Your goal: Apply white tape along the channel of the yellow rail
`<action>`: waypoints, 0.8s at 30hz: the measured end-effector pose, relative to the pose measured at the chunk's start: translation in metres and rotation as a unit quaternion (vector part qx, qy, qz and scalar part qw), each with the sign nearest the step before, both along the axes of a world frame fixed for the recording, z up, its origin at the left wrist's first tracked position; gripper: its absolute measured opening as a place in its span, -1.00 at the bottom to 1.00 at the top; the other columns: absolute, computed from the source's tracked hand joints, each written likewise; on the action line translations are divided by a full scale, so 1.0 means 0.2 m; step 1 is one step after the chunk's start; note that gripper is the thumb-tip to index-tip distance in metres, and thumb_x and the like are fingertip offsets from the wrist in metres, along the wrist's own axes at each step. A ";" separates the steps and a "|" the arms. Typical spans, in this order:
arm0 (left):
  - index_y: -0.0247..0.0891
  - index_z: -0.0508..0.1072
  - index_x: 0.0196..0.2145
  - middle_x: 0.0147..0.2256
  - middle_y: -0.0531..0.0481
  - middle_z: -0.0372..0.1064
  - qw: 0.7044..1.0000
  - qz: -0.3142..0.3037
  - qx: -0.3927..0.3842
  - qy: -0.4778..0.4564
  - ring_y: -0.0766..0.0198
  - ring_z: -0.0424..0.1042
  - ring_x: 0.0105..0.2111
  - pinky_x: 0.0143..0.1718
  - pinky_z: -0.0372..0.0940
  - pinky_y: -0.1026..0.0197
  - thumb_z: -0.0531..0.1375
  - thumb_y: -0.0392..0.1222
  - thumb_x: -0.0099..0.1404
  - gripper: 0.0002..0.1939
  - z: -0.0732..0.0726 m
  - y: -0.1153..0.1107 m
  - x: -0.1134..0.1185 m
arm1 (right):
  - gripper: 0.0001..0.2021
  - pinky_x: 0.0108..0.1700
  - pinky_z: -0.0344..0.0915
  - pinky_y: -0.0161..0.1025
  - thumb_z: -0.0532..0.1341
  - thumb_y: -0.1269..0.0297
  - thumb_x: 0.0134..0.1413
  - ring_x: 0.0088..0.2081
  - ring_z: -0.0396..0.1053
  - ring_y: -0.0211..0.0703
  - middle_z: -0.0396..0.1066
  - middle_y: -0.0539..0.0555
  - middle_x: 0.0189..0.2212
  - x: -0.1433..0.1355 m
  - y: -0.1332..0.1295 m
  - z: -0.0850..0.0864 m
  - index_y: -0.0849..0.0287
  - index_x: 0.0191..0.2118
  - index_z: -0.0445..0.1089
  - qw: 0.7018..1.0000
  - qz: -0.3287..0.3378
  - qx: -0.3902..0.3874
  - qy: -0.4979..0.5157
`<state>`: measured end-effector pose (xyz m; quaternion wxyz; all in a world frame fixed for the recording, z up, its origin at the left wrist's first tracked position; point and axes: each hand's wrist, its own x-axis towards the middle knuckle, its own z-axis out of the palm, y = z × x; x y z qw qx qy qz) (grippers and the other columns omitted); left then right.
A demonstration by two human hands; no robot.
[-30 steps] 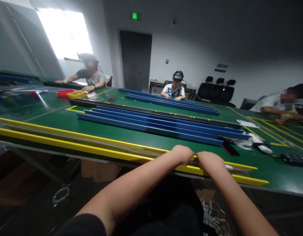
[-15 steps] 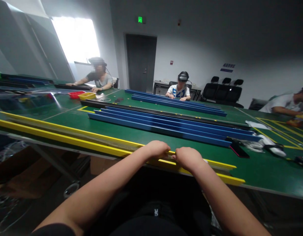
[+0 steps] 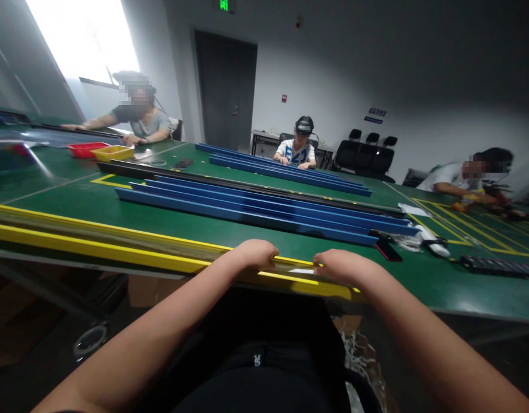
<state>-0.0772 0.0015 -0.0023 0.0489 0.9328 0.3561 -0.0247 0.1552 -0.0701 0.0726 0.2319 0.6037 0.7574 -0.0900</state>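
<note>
A long yellow rail (image 3: 96, 248) lies along the near edge of the green table (image 3: 169, 218). My left hand (image 3: 256, 253) rests curled over the rail near its right end. My right hand (image 3: 344, 265) grips the same rail a little farther right, close to its end. Something clear and glossy lies along the top of the rail; a pale patch shows between my hands. My fingertips are hidden behind the rail.
Several long blue rails (image 3: 247, 209) and a black rail (image 3: 230, 186) lie across the table's middle. A dark phone (image 3: 387, 249) and a black keyboard (image 3: 498, 265) sit at the right. Red and yellow bins (image 3: 101, 151) stand far left. Three other people sit at the far and right sides.
The yellow rail has slid leftward past my hands, so its right end now sits just beyond my right hand. My hands have spread slightly apart.
</note>
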 end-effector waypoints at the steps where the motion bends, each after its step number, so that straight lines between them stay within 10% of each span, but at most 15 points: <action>1: -0.14 0.50 -0.27 -0.27 -0.09 0.51 1.000 0.001 0.000 0.000 0.10 0.49 -0.28 -0.38 0.28 0.23 0.16 0.06 0.15 -0.72 0.00 0.00 0.00 | -0.59 -0.22 0.28 -0.20 0.11 0.05 0.10 -0.15 0.45 0.04 0.50 0.23 -0.13 0.00 0.00 -0.03 0.12 -0.03 0.48 1.000 -0.009 0.006 -0.021; 8: -0.14 0.51 -0.26 -0.26 -0.12 0.51 1.000 0.008 -0.007 0.007 0.09 0.49 -0.27 -0.34 0.29 0.21 0.15 0.11 0.15 -0.67 0.01 0.00 0.01 | -0.60 -0.14 0.34 -0.08 0.18 0.08 0.03 -0.13 0.46 0.15 0.49 0.33 -0.14 -0.01 0.05 -0.21 0.22 -0.10 0.52 0.995 -0.055 0.039 -0.068; 24: -0.17 0.53 -0.23 -0.22 -0.18 0.53 0.997 0.052 -0.034 0.049 0.03 0.50 -0.25 -0.33 0.35 0.16 0.16 0.10 0.10 -0.62 0.04 -0.02 0.09 | -0.68 -0.09 0.35 -0.08 0.15 0.36 0.05 -0.10 0.47 0.10 0.49 0.36 -0.13 -0.09 0.00 -0.19 0.28 -0.10 0.53 0.991 -0.093 0.079 -0.052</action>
